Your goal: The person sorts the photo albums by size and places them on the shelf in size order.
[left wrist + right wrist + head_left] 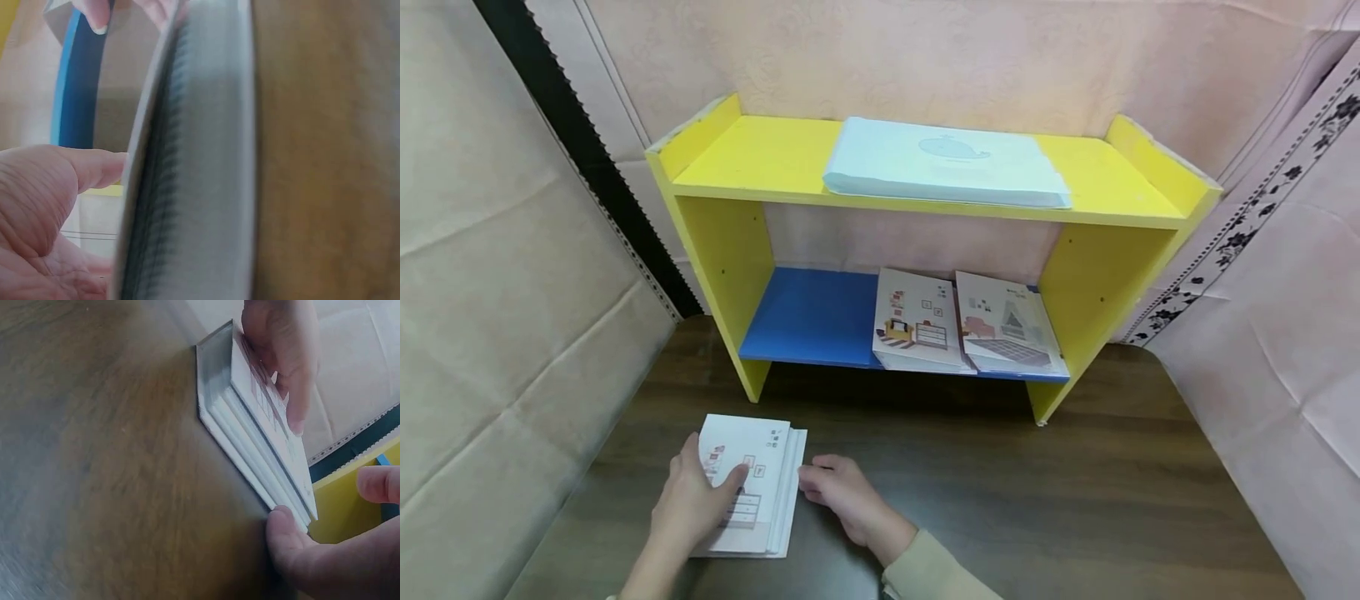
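A thick white book (pixel 760 500) with printed drawings on its cover lies on the table, its layers fanned out a little at the right edge. My left hand (pixel 692 500) grips it from the left, thumb on top of the cover. In the left wrist view, that thumb (pixel 100 167) presses against the cover, and the book's edge (pixel 206 156) is blurred. On the other side, my right hand (pixel 850 500) touches the right edge with its fingertips. The right wrist view shows one fingertip (pixel 284 522) at the book's corner (pixel 306 522), another finger held apart.
Behind stands a yellow shelf unit (pixel 715 233) with a blue lower board (pixel 816 312). Two piles of similar white books, the left pile (pixel 917 321) and right pile (pixel 1011 325), rest there. A pale blue folded item with a whale (pixel 951 162) lies on top. Cloth (pixel 512 292) hangs around the table.
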Motion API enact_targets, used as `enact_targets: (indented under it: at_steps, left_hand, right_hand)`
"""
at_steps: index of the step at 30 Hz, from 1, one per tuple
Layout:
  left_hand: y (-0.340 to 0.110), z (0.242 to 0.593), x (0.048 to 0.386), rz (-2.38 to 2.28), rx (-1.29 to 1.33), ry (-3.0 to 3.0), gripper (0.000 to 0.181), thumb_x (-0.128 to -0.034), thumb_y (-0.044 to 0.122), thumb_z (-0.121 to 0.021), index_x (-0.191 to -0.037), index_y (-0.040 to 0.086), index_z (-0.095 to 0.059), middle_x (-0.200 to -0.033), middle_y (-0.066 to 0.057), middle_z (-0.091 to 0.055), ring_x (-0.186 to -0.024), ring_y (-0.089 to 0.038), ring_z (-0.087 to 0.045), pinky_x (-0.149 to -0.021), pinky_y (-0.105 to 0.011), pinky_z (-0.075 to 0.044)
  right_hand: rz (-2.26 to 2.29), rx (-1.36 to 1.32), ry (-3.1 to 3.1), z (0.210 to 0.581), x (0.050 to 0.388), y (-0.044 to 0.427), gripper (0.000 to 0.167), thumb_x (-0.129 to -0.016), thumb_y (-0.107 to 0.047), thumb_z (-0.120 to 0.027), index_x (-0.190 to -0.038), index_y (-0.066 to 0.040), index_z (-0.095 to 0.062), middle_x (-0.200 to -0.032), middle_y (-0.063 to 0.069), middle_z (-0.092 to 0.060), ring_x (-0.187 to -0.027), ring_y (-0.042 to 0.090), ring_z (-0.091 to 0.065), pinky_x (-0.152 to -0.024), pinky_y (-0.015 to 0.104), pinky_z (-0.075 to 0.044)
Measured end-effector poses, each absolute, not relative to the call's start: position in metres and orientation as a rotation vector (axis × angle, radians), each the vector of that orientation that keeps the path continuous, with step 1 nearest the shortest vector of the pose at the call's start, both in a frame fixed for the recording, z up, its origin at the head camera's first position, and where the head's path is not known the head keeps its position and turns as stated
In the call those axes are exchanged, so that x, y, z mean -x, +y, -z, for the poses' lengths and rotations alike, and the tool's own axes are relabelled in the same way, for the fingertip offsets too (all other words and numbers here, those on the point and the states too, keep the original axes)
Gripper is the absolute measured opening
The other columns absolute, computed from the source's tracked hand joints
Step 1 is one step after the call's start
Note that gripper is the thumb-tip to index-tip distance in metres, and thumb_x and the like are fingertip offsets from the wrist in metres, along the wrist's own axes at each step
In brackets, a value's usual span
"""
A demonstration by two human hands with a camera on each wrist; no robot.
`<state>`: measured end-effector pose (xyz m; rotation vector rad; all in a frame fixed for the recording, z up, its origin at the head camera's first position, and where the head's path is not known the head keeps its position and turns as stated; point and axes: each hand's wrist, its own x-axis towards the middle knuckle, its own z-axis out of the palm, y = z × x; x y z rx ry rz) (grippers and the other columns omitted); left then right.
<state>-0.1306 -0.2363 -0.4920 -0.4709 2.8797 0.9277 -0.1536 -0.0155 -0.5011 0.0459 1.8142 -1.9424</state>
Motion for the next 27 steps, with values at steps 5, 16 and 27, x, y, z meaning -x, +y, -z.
enact_targets:
  at_steps: [5, 16, 27]
  left_hand:
    - [-0.230, 0.486, 0.131, -1.021, 0.420, 2.837, 0.105, -0.0891, 0.052, -0.061, -0.149, -0.009, 0.000, -0.141, -0.042, -0.022, -0.125, -0.058, -0.033, -0.099, -0.068, -0.030]
    - [-0.213, 0.483, 0.133, -1.283, 0.335, 2.634, 0.109, -0.0922, 0.053, -0.057, -0.147, -0.009, 0.014, -0.145, -0.042, -0.018, -0.132, -0.056, -0.025, -0.106, -0.063, -0.025]
    - [-0.202, 0.475, 0.126, -1.453, 0.370, 2.510, 0.108, -0.0933, 0.050, -0.058, -0.148, -0.003, 0.018, -0.144, -0.034, -0.025, -0.116, -0.039, -0.051, -0.092, -0.050, -0.046]
  right_hand:
    - [1.933, -0.079, 1.854, 0.500, 0.157, -0.009, 0.064, -0.090, -0.020, -0.066, -0.133, 0.020, -0.038, -0.105, 0.013, -0.062, -0.095, 0.024, -0.063, -0.085, 0.036, -0.054]
    - [1.865, -0.088, 1.923, 0.496, 0.164, 0.005, 0.054, -0.090, -0.032, -0.069, -0.128, 0.001, -0.049, -0.106, 0.007, -0.060, -0.096, 0.018, -0.059, -0.087, 0.041, -0.049]
    - [1.952, -0.056, 1.892, 0.494, 0.157, 0.006, 0.063, -0.098, -0.032, -0.058, -0.142, 0.000, -0.027, -0.102, 0.009, -0.061, -0.087, 0.019, -0.062, -0.074, 0.035, -0.051]
